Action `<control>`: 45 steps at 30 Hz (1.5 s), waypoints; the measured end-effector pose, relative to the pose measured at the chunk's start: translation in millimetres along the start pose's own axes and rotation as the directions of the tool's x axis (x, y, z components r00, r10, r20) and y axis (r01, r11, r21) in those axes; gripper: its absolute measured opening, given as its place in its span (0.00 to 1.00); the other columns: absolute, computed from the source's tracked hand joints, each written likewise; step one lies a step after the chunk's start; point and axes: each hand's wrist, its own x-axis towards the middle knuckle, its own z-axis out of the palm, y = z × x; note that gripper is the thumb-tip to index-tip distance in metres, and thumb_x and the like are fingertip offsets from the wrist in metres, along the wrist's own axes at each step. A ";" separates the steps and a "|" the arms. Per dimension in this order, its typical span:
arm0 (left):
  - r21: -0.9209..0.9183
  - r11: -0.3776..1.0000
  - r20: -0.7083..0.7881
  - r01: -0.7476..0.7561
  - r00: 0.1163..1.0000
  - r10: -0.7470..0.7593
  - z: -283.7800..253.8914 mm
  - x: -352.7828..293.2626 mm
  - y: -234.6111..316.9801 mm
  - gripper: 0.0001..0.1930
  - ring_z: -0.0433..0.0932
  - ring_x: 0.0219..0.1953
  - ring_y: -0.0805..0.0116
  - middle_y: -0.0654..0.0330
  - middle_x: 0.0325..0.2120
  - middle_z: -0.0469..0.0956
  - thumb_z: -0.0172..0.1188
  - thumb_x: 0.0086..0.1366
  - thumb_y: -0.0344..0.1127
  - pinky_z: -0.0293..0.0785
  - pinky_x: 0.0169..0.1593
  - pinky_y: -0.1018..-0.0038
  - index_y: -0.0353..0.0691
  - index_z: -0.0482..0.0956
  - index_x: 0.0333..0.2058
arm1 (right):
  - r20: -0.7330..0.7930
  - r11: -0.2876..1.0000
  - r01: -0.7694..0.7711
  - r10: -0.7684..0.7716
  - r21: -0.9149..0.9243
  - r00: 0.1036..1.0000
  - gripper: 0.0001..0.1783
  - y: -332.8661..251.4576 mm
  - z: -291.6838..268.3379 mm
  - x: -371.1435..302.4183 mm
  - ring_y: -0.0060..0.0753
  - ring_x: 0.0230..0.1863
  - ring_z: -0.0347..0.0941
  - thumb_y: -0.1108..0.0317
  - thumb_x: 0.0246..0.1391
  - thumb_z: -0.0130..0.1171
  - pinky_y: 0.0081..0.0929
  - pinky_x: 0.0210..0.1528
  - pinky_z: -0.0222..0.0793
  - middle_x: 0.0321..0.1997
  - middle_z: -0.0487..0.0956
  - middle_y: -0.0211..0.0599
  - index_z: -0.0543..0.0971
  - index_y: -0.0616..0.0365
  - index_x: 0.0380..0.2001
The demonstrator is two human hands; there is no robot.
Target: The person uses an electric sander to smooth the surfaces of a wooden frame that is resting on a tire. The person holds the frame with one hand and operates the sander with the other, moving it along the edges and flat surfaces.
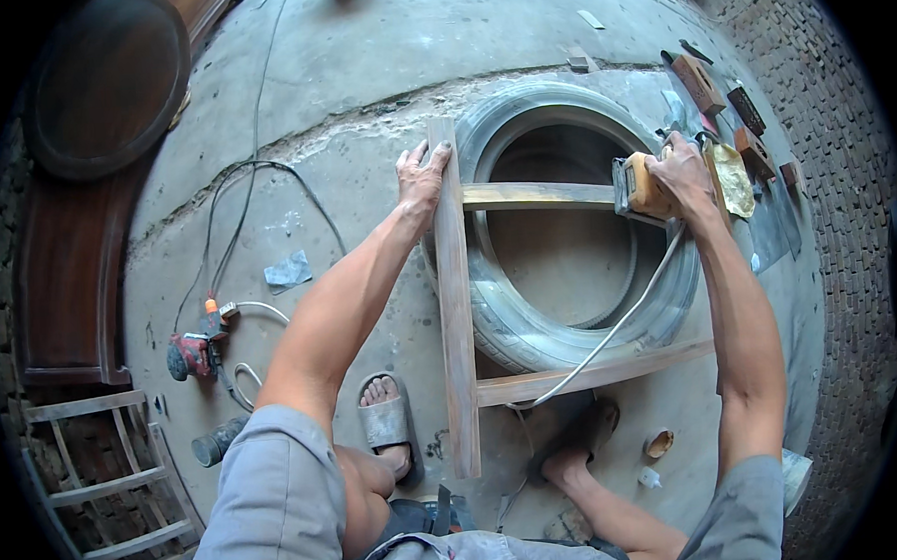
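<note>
A wooden frame (pixel 456 310) with two crosspieces rests over a large grey-coated tyre (pixel 511 327) lying flat on the floor. My left hand (pixel 423 181) is closed round the upper end of the frame's left board. My right hand (pixel 682 177) wraps over a yellow electric sander (pixel 647 187), which sits at the right end of the upper crosspiece (pixel 540 195). From the sander a pale cord (pixel 621 325) runs down across the lower crosspiece (pixel 593 370). The frame's far right side is mostly hidden by my right hand and arm.
A red power tool (pixel 194 355) and black cable (pixel 253 164) lie to the left, near a blue-grey scrap of sandpaper (pixel 288 273). Dark furniture panels (pixel 78 286) and a ladder-like frame (pixel 107 488) stand far left. Wood blocks (pixel 698 84) line the right, before a brick wall (pixel 789 55).
</note>
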 end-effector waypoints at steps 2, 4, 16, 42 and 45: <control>0.001 1.000 -0.034 -0.015 0.999 0.015 -12.6 1.9 -9.1 0.43 0.53 0.75 0.46 0.40 0.74 0.50 0.66 0.64 0.62 0.57 0.74 0.57 0.43 0.67 0.70 | 0.040 1.000 0.023 -0.023 0.008 0.999 0.34 -27.2 -1.8 -4.3 0.65 0.56 0.78 0.44 0.51 0.63 0.55 0.56 0.76 0.56 0.78 0.60 0.76 0.51 0.57; -0.009 1.000 -0.036 -0.011 0.999 0.011 -9.0 -10.0 -8.3 0.43 0.53 0.75 0.46 0.40 0.74 0.50 0.65 0.65 0.61 0.57 0.74 0.58 0.42 0.64 0.71 | 0.058 0.999 0.041 -0.041 0.005 0.998 0.33 -47.7 -3.5 -15.1 0.64 0.56 0.78 0.45 0.52 0.63 0.55 0.57 0.76 0.56 0.78 0.60 0.75 0.52 0.57; 0.180 0.983 0.031 0.018 0.999 -0.024 -35.8 -107.3 20.0 0.46 0.58 0.73 0.49 0.42 0.71 0.56 0.69 0.65 0.49 0.59 0.73 0.60 0.36 0.56 0.73 | 0.059 0.984 0.135 -0.142 0.113 0.988 0.28 -157.3 -20.8 -72.6 0.66 0.56 0.77 0.51 0.56 0.61 0.55 0.54 0.79 0.55 0.74 0.57 0.75 0.54 0.55; 0.701 0.369 0.594 -0.610 0.786 0.171 139.9 -94.4 168.9 0.39 0.70 0.61 0.40 0.44 0.57 0.70 0.75 0.54 0.55 0.72 0.61 0.50 0.47 0.72 0.62 | -0.344 0.396 0.452 -0.316 0.799 0.884 0.29 -12.4 7.0 -216.7 0.61 0.51 0.78 0.68 0.52 0.64 0.45 0.57 0.74 0.49 0.80 0.58 0.73 0.68 0.57; 0.742 0.347 0.583 -0.574 0.807 0.090 133.7 -104.5 186.5 0.32 0.75 0.53 0.42 0.43 0.50 0.72 0.68 0.56 0.42 0.74 0.55 0.53 0.41 0.72 0.58 | -0.434 0.610 0.613 -0.436 0.502 0.789 0.20 50.9 2.6 -266.7 0.53 0.45 0.81 0.73 0.52 0.64 0.40 0.49 0.80 0.44 0.83 0.48 0.79 0.62 0.50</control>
